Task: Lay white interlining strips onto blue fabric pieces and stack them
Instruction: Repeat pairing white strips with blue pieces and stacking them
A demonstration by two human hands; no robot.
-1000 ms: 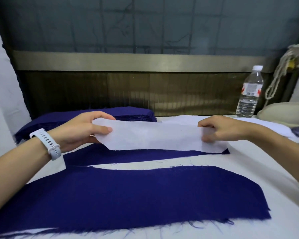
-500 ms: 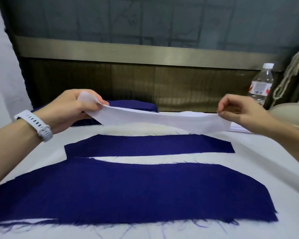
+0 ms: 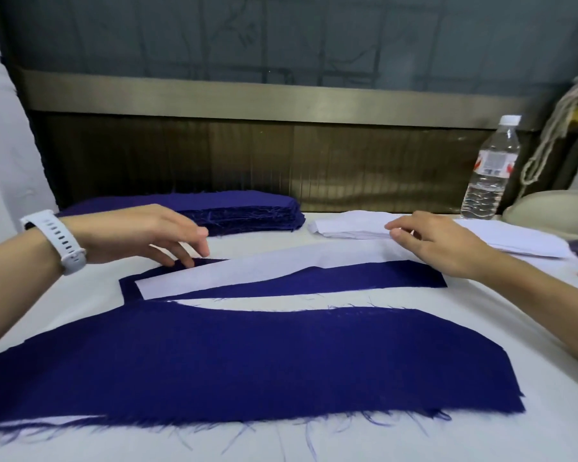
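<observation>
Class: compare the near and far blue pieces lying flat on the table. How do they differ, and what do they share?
The near piece is wide; the far piece is narrow. The far piece carries a white strip, laid askew; the near piece's top is bare. The near piece's front edge is heavily frayed; the far piece's edges look cleaner. Both are dark blue and lie flat on the white table.

There were two hands, the left hand (image 3: 154, 233) and the right hand (image 3: 437, 241), and one watch (image 3: 59, 240). Two loose blue pieces lay flat, a narrow piece (image 3: 364, 278) and a wide piece (image 3: 247, 361), with one strip (image 3: 264, 266). One blue stack (image 3: 241, 208), one white pile (image 3: 354, 225) and one bottle (image 3: 489, 171) were on the counter (image 3: 548, 378).
</observation>
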